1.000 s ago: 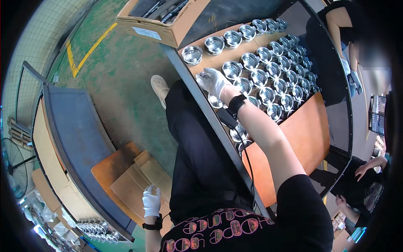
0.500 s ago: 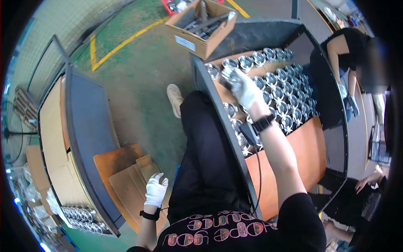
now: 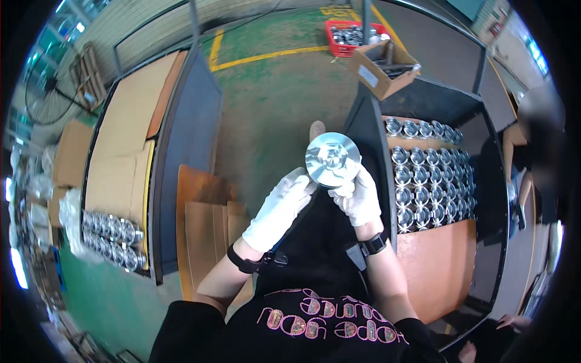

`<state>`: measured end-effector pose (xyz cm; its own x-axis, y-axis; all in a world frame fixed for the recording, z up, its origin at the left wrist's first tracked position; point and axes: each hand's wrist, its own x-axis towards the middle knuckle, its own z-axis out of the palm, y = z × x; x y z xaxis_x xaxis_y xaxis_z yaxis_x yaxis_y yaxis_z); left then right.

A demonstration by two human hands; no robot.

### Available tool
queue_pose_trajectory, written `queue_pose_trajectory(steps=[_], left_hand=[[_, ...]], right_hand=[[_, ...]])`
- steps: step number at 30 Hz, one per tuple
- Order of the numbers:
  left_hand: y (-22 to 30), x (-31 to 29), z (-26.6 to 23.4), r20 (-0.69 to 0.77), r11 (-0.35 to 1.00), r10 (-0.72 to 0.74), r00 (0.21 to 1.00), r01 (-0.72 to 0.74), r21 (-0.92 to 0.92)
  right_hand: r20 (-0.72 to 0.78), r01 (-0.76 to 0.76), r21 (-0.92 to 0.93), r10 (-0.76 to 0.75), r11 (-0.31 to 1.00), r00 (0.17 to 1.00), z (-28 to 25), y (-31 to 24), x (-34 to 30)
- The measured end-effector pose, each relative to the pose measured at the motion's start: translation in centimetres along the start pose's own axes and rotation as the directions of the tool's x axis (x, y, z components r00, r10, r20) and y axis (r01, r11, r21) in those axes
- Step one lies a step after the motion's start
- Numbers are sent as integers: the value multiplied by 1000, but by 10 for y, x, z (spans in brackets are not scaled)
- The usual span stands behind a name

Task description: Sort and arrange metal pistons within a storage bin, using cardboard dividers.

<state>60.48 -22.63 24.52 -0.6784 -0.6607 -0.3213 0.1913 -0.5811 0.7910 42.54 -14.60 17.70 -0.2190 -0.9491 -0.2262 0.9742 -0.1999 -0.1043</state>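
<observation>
A shiny round metal piston [image 3: 332, 158] is raised in front of my body, its flat machined face with a recessed centre turned up to view. My right hand [image 3: 359, 196], in a white glove, grips it along the lower right edge. My left hand [image 3: 283, 206], also gloved in white, has its fingers curled at the lower left rim; its fingertips are partly hidden there. To the right, a dark metal bin [image 3: 372, 115] holds rows of similar pistons [image 3: 420, 195] on brown board.
A second dark bin [image 3: 187, 121] stands on the left, with cardboard and several pistons [image 3: 114, 227] at its near end. A box of tools [image 3: 381, 75] sits on the right bin's far corner. Beyond is a red crate [image 3: 340, 45] of metal parts. Co-workers are at the far right.
My right hand has come out of the right bin and now holds a piston before me. My left hand has risen from low on the left to meet it. The view has turned left.
</observation>
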Motion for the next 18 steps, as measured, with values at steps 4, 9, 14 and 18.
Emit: queue_pose_trajectory(steps=[4,9,14,18], left_hand=[[1,-5,-18,173,978,-198,965,207,-34],[-11,-3,-26,202,871,-229,952,293,-393],[-19,5,-15,214,941,-156,964,211,-265],[-30,12,-17,139,954,-163,977,192,-231]], right_hand=[[107,-141,103,130,985,986,-12,26,8],[106,-100,-77,108,992,989,-23,21,8],[288,-44,-189,98,981,953,-14,10,2],[72,46,-348,-22,936,997,-8,9,-2]])
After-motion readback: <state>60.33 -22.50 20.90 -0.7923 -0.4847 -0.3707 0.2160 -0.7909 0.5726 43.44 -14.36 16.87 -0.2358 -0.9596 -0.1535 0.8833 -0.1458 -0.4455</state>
